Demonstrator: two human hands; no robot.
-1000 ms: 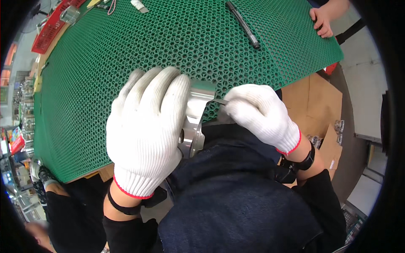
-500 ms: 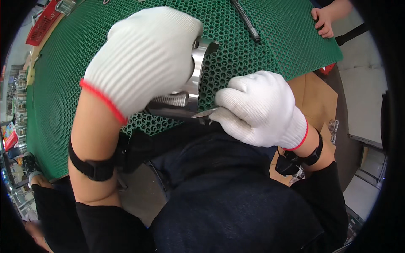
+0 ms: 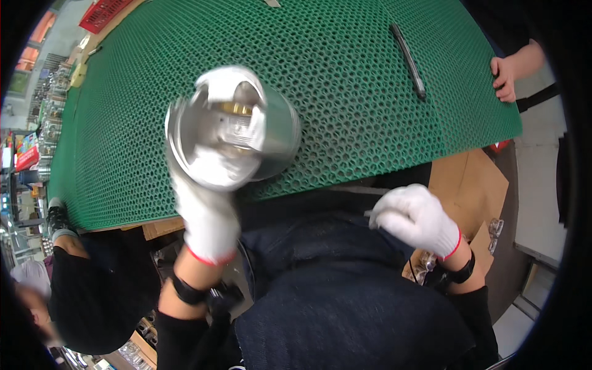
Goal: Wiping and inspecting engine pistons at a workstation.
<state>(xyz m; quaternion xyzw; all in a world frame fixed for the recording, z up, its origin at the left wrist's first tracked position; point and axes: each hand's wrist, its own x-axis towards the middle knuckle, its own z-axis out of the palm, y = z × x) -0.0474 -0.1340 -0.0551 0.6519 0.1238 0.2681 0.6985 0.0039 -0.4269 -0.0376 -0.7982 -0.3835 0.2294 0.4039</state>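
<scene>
A shiny metal engine piston (image 3: 280, 132) is held up over the green mat by my left hand (image 3: 209, 222), in a white knit glove with a red cuff. Its hollow underside, with a brass-coloured ring inside, faces up toward me, blurred by motion. Most of my left fingers are hidden behind it. My right hand (image 3: 419, 222), gloved alike, is closed near my lap, off the table's front edge. From its fingertips juts the short grey tip of a small knife (image 3: 371, 217), apart from the piston.
A green honeycomb mat (image 3: 345, 105) covers the table. On it lies a black marker (image 3: 408, 61). Another person's hand (image 3: 505, 80) rests at the right edge. A red basket (image 3: 102, 15) stands far left, and cardboard (image 3: 462, 179) lies below the table at right.
My left hand has lifted and turned the piston, showing its hollow side. My right hand with the knife has drawn away toward the lower right. The view has shifted.
</scene>
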